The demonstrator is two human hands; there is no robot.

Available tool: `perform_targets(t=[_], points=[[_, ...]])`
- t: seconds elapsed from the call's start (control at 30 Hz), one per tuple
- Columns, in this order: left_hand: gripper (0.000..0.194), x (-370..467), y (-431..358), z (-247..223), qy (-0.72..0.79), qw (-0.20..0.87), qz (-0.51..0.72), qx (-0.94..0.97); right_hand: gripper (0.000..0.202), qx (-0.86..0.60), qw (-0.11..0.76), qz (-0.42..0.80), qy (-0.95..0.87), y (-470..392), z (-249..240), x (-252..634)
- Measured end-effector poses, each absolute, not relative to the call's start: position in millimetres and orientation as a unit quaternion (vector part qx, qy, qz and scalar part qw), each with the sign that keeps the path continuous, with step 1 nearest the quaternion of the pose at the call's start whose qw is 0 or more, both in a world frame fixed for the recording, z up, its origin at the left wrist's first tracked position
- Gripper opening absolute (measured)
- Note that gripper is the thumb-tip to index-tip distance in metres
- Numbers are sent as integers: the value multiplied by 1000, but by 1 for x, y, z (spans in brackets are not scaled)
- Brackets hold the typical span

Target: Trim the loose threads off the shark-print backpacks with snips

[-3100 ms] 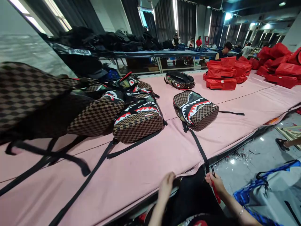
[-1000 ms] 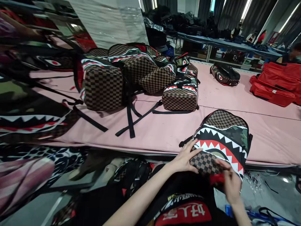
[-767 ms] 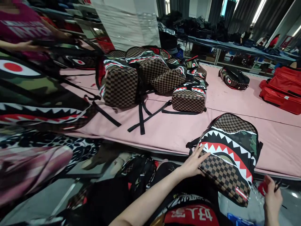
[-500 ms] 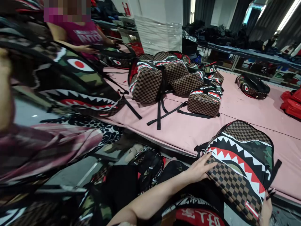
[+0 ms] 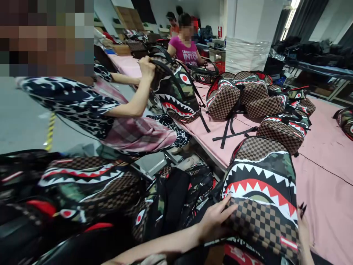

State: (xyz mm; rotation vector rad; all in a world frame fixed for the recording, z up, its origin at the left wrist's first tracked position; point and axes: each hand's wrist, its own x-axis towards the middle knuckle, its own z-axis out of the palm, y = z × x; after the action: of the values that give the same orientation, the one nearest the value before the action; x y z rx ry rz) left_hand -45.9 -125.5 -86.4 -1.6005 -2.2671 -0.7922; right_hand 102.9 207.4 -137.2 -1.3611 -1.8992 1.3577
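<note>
A backpack (image 5: 261,198) with brown-black checks, a camouflage panel and a red-white shark mouth leans upright in front of me, its base at my lap. My left hand (image 5: 216,215) grips its left edge, fingers on the checked front and the thumb side hidden. Against the bag's right edge is my right hand (image 5: 303,233), mostly seen from the side. Two dark pointed tips stick up from its fingers, looking like thread snips (image 5: 302,209); their handle is hidden. Black straps hang behind the bag.
A pink-covered table (image 5: 325,176) holds a pile of similar backpacks (image 5: 223,99). At left, a seated co-worker's hand (image 5: 147,68) holds another shark backpack (image 5: 176,88). More bags (image 5: 91,184) are heaped at lower left. A person in a purple shirt (image 5: 186,51) stands beyond, near a wrapped pillar (image 5: 245,55).
My view has swung left, bringing the co-worker and the heaped bags into sight. The backpack stands more upright now, with both my hands still at its sides.
</note>
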Motion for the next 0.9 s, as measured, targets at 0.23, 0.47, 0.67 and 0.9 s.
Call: perform_targets(t=[0.23,0.47,0.67,0.9], points=[[62,-69,-114,-63,-824,115,-232,-504,68,-474,301,541,-626,198,-102,64],[30,-96,-86,1,-778,135,-244,-563,61,-509,420,547,-515,182,-122,132],[21,-84,4,18,-620,-95,-340,-700,45,-546,396,559,-482,115,-122,184],[28,-53,102,6,-537,-173,-188,-804,42,-450,360,646,-501,73,-88,179]])
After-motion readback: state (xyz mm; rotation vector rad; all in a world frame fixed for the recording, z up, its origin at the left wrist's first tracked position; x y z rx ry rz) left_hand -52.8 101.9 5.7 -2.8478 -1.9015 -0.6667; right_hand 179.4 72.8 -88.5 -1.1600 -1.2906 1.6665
